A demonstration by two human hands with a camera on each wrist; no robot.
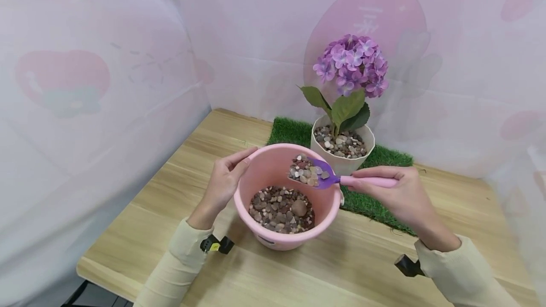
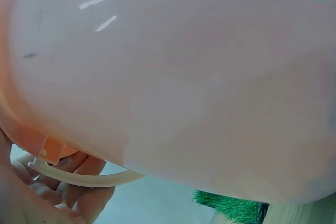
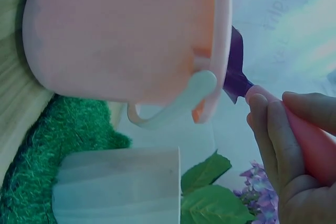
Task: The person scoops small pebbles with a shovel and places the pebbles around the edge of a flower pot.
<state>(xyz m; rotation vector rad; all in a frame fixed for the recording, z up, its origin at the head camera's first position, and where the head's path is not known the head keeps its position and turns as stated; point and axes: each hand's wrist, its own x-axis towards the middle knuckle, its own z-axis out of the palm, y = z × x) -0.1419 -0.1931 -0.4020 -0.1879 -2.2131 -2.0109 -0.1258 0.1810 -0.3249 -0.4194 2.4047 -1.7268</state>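
A pink bucket [image 1: 252, 224] stands on the table with pebbles [image 1: 279, 207] and one larger round stone [image 1: 299, 208] at its bottom. My left hand [image 1: 222, 179] holds the bucket's rim on the left, thumb over the edge; the left wrist view shows its fingers [image 2: 92, 195] curled under the rim by the white handle [image 2: 86, 179]. By its pink grip [image 1: 375, 182], my right hand [image 1: 398, 193] holds a small trowel with a purple blade [image 1: 327, 180]. Heaped with pebbles, the blade is over the bucket's opening near the right rim.
Behind the bucket to the right, a white pot [image 1: 341, 161] holds a purple hydrangea [image 1: 354, 65] set in pebbles. Green artificial turf [image 1: 379, 212] lies beneath the pot. Printed curtains [image 1: 256, 75] hang behind and beside the wooden table [image 1: 158, 217].
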